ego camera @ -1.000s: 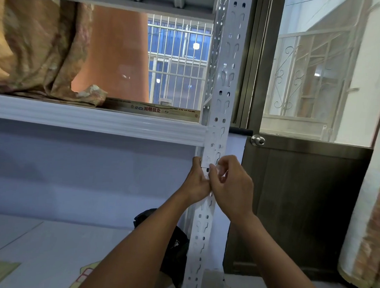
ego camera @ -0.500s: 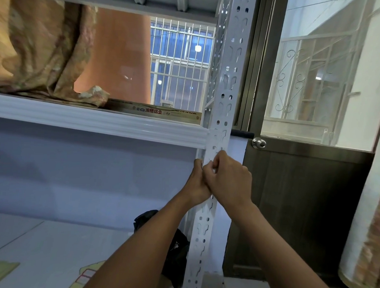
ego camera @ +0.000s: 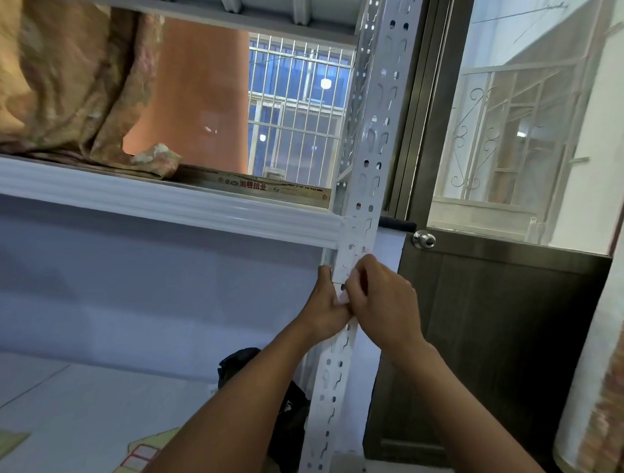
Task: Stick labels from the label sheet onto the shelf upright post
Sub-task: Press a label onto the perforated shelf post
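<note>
Two hands meet at the shelf upright post [ego camera: 370,132], just below the white shelf beam [ego camera: 163,206]. Dark door [ego camera: 494,331] w/ round knob [ego camera: 423,239] stands to the right, black bag [ego camera: 292,412] by the post's foot, patterned cloth [ego camera: 61,86] on the shelf. Left hand [ego camera: 324,309] & right hand [ego camera: 384,302], fingers curled, pinch a small white label [ego camera: 342,301] against the post's front. Flat box [ego camera: 255,186] bears red Chinese characters, too blurred to read.

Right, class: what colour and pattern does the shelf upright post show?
The shelf upright post is white, punched with paired round holes and keyhole slots; head view.
</note>
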